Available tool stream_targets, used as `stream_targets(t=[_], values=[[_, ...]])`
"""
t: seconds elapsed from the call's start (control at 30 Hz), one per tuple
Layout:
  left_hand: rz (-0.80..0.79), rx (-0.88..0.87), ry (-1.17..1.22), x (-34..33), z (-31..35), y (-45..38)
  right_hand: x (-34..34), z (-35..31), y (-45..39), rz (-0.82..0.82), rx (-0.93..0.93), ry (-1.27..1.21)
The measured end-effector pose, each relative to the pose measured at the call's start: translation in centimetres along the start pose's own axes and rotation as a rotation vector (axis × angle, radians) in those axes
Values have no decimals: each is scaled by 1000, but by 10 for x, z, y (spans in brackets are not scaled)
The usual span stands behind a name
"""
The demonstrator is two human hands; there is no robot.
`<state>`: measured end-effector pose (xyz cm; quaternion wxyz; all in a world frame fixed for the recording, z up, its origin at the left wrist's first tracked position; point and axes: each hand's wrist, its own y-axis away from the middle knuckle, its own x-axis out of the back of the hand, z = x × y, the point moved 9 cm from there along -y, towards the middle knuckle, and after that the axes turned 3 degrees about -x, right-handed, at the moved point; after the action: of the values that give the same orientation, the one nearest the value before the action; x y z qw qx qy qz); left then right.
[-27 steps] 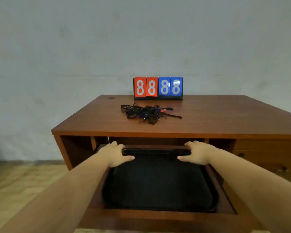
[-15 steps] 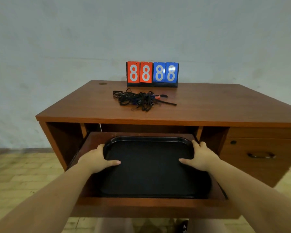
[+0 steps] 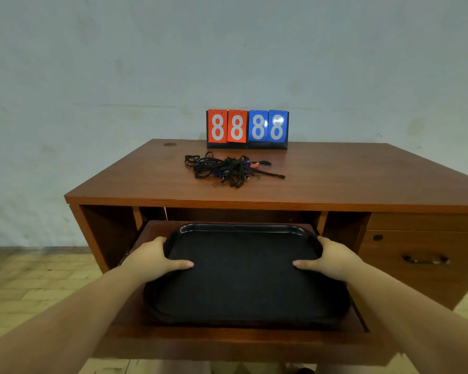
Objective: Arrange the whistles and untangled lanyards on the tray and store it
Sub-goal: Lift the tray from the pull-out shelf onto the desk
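Black tray (image 3: 243, 268) on the pull-out shelf (image 3: 227, 338), gripped at its side rims by left hand (image 3: 154, 259) and right hand (image 3: 328, 259). Tangled lanyards (image 3: 227, 170) near the desk's (image 3: 362, 179) back edge, before a scoreboard (image 3: 247, 129).

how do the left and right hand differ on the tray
Little differs. The left hand holds the left edge of the tray; the right hand holds the right edge, mirrored. Both lay thumbs on top pointing inward, fingers curled around the rim.

Both hands hold the black tray (image 3: 243, 268) over the pull-out shelf (image 3: 227, 344): left hand (image 3: 153, 259) at 9 o'clock, right hand (image 3: 333, 259) at 3. The tangled lanyards (image 3: 229, 170) lie on the worktop (image 3: 362, 179) at 12 o'clock, before the scoreboard (image 3: 247, 129).
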<state>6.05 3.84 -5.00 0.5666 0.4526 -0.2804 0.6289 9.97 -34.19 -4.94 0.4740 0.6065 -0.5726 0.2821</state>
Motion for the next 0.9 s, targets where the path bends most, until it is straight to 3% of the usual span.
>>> stream_targets(t=[0.43, 0.9], values=[[92, -184, 240, 54, 106, 1, 124, 27, 7, 236, 17, -116], [100, -234, 357, -8, 245, -114, 187, 120, -129, 359, -174, -95]])
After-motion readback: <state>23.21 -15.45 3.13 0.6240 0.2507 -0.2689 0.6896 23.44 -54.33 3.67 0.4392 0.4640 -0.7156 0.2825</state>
